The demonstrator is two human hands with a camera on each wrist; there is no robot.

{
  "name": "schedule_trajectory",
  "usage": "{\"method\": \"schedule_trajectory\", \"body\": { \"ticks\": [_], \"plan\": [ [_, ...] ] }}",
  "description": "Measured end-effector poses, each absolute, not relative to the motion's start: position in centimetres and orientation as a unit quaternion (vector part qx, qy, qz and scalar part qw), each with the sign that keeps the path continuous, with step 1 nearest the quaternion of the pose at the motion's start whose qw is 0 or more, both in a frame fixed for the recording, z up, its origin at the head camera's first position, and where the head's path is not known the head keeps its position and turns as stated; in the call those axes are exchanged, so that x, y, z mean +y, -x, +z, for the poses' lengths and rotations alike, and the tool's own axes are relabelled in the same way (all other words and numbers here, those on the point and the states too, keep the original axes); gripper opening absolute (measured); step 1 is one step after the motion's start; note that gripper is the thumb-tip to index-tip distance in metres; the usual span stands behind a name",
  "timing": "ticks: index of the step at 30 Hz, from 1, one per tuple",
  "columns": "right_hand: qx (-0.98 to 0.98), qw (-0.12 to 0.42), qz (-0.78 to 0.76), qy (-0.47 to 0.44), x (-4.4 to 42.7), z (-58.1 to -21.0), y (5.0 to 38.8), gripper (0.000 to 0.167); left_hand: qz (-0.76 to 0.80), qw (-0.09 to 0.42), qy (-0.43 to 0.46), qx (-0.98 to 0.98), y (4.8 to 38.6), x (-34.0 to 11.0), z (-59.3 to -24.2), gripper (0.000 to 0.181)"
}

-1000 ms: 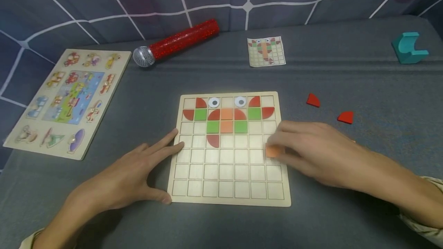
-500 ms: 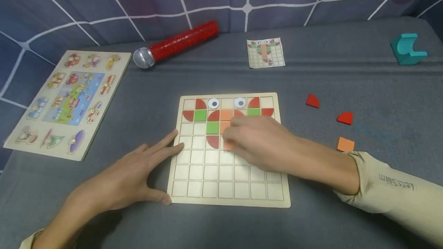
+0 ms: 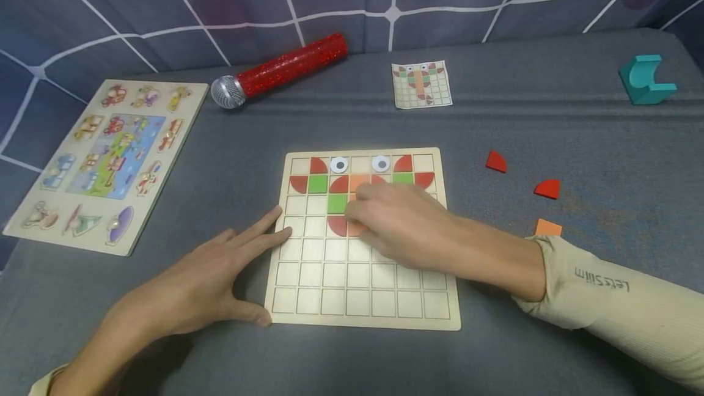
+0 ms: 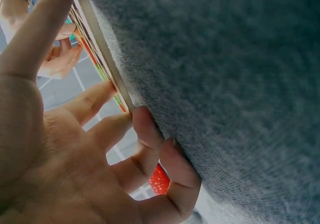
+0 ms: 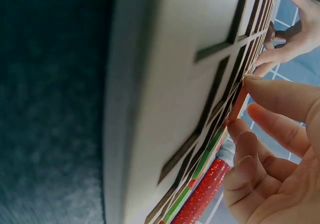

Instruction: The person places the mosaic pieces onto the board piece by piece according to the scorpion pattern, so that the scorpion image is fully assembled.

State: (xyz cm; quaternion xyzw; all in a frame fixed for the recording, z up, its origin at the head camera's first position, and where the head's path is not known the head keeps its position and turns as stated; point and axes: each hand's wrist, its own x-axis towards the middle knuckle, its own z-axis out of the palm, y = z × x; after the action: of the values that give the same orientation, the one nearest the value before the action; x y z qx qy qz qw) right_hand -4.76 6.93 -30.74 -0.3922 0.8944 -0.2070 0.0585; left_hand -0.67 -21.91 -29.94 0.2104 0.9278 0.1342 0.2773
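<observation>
A wooden grid board (image 3: 335,274) lies flat on the grey cloth, with red quarter-circle, green and orange square tiles and two eye discs (image 3: 339,165) in its upper cells. My right hand (image 3: 412,225) pinches an orange square tile (image 5: 239,103) between thumb and finger. This tile is at the middle column, beside a red quarter-circle (image 3: 337,225). My right hand partly covers the tiles around it. Along the board's left edge, my left hand (image 3: 203,280) rests with spread fingers, two fingertips on the edge and the thumb at the near corner.
To the right lie two red quarter-circles (image 3: 496,162) and an orange square (image 3: 549,227), partly behind the sleeve. A pattern card (image 3: 421,84), a red microphone (image 3: 291,67) and a teal holder (image 3: 646,81) sit farther back. A picture puzzle board (image 3: 115,164) is at left.
My right hand has carried the orange tile leftward from the board's right side to its middle column, then shifted slightly left. My left hand has stayed in place.
</observation>
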Motion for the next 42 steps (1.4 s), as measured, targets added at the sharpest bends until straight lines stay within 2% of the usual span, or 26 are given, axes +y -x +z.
{"method": "schedule_trajectory", "body": {
  "ticks": [12, 24, 30, 38, 42],
  "plan": [
    [0.891, 0.057, -0.21, 0.398, 6.7, -30.9, 4.8, 0.004, 0.133, 0.273, -0.212, 0.929, 0.7, -22.0, -29.9, 0.113],
    [0.899, 0.062, -0.215, 0.377, 8.0, -30.5, 5.0, 0.011, 0.134, 0.276, -0.211, 0.928, 0.9, -21.8, -29.8, 0.114],
    [0.909, 0.082, -0.232, 0.336, 10.3, -30.4, 5.1, 0.02, 0.134, 0.278, -0.208, 0.928, 0.8, -21.8, -29.8, 0.115],
    [0.921, 0.063, -0.231, 0.306, 15.5, -30.2, 5.2, 0.026, 0.135, 0.282, -0.207, 0.927, 0.8, -21.9, -29.9, 0.113],
    [0.942, 0.06, -0.184, 0.276, 18.4, -30.4, 5.1, 0.033, 0.135, 0.286, -0.207, 0.926, 0.8, -22.0, -29.9, 0.113]
  ]
}}
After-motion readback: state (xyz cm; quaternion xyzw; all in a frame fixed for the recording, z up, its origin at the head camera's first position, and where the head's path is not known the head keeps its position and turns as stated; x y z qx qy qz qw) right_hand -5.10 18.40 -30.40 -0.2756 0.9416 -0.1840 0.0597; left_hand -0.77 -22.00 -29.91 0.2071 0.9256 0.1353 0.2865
